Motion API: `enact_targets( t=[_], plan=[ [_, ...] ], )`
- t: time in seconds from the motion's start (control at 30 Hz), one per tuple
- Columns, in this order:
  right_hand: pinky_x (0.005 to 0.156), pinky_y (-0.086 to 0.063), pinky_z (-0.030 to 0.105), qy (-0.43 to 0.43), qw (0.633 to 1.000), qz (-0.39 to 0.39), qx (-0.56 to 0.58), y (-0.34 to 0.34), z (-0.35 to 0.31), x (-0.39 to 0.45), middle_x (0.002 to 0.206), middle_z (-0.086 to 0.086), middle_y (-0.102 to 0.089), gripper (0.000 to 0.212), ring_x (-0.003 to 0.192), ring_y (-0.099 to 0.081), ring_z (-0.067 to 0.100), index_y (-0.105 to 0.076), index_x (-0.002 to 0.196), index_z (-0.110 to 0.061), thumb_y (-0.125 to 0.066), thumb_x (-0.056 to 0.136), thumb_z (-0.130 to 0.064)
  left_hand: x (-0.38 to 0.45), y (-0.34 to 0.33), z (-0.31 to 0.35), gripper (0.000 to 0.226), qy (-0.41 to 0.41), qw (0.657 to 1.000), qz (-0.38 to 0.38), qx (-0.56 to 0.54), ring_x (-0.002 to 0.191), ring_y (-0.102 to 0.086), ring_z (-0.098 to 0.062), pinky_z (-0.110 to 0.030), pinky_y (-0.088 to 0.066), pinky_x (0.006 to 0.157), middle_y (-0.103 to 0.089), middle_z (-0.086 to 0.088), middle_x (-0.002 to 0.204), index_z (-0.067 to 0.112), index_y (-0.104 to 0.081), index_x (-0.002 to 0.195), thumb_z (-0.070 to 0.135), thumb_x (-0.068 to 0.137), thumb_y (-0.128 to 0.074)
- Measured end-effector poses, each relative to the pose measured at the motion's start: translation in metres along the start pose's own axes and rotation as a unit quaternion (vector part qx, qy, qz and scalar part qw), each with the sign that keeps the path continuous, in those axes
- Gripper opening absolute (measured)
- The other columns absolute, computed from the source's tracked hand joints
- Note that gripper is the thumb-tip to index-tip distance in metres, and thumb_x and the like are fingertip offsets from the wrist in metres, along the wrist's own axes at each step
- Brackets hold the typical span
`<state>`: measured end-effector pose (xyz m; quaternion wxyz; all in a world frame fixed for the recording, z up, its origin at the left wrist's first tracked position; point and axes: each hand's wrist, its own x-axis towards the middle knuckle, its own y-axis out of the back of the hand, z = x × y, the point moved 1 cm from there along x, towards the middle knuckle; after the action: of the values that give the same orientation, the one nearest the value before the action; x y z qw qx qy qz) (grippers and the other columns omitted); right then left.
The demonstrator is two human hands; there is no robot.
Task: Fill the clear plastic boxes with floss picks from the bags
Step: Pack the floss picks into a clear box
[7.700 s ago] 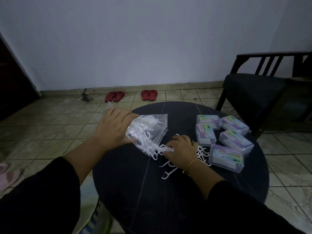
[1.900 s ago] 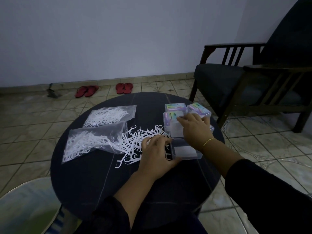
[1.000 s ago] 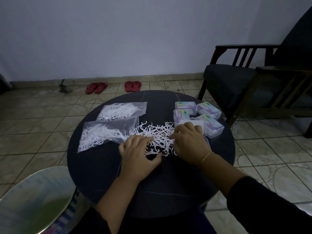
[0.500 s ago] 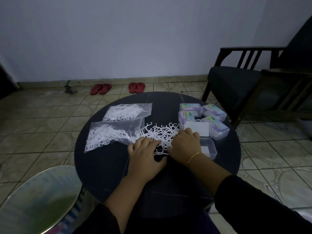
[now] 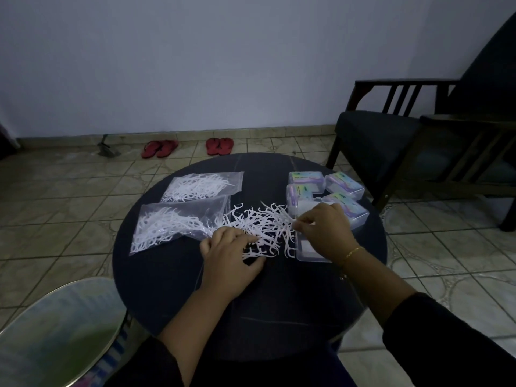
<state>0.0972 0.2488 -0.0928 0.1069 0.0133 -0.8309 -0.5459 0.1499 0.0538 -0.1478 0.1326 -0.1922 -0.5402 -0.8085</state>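
Round dark bench [image 5: 173, 297]: loose floss picks [image 5: 259, 222] heaped mid-bench. My left hand [image 5: 229, 258] rests on the heap's near edge, fingers curled into picks. My right hand [image 5: 325, 233] pinches picks beside the open clear box [image 5: 308, 251]. Two bags [image 5: 178, 222] left; four closed boxes [image 5: 344, 185] far right.

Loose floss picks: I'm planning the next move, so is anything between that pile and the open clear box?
Nothing visible: the loose floss picks lie right beside the open clear box, whose right part the right hand covers.
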Motion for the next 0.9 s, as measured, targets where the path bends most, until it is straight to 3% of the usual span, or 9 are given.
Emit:
enact_targets(
  t=[0.13, 0.2, 0.43, 0.7, 0.9],
  plan=[
    [0.09, -0.04, 0.035, -0.008, 1.0, 0.016, 0.001, 0.013, 0.024, -0.002, 0.101, -0.01, -0.064, 0.021, 0.104, -0.048, 0.017, -0.072, 0.093, -0.034, -0.058, 0.085, -0.048, 0.006, 0.008, -0.003, 0.042, -0.013, 0.998, -0.052, 0.028, 0.121, -0.029, -0.004, -0.024, -0.007, 0.09, -0.041, 0.024, 0.106, 0.041, -0.063, 0.113, 0.06, 0.076, -0.064],
    [0.088, -0.038, 0.033, -0.013, 0.999, -0.001, -0.045, 0.022, 0.032, -0.006, 0.107, -0.01, -0.059, 0.02, 0.108, -0.042, 0.018, -0.069, 0.099, -0.036, -0.058, 0.087, -0.047, 0.012, 0.013, -0.005, 0.047, -0.025, 0.995, -0.087, 0.043, 0.123, -0.028, -0.006, -0.026, -0.009, 0.092, -0.043, 0.021, 0.112, 0.041, -0.06, 0.119, 0.061, 0.077, -0.063],
    [0.094, -0.034, 0.033, 0.011, 0.987, -0.048, -0.153, 0.025, 0.041, -0.023, 0.119, -0.006, -0.046, 0.03, 0.115, -0.035, 0.019, -0.06, 0.115, -0.039, -0.052, 0.09, -0.051, 0.034, 0.024, -0.001, 0.059, -0.089, 0.973, -0.183, 0.11, 0.128, -0.023, -0.013, -0.035, -0.011, 0.102, -0.04, 0.013, 0.123, 0.041, -0.045, 0.136, 0.047, 0.079, -0.06],
    [0.096, -0.031, 0.034, 0.015, 0.99, -0.051, -0.127, 0.013, 0.043, -0.027, 0.119, -0.006, -0.046, 0.032, 0.117, -0.034, 0.017, -0.057, 0.121, -0.043, -0.048, 0.091, -0.052, 0.044, 0.022, 0.005, 0.052, -0.139, 0.957, -0.201, 0.154, 0.125, -0.025, -0.013, -0.033, -0.012, 0.101, -0.039, 0.012, 0.12, 0.038, -0.049, 0.135, 0.047, 0.083, -0.055],
    [0.094, -0.028, 0.033, 0.011, 0.995, -0.036, -0.09, 0.007, 0.041, -0.03, 0.115, -0.008, -0.045, 0.031, 0.115, -0.034, 0.015, -0.06, 0.117, -0.042, -0.048, 0.091, -0.052, 0.049, 0.019, 0.007, 0.033, -0.16, 0.963, -0.174, 0.129, 0.122, -0.032, -0.013, -0.033, -0.018, 0.097, -0.048, 0.012, 0.113, 0.033, -0.065, 0.117, 0.043, 0.086, -0.061]
  ],
)
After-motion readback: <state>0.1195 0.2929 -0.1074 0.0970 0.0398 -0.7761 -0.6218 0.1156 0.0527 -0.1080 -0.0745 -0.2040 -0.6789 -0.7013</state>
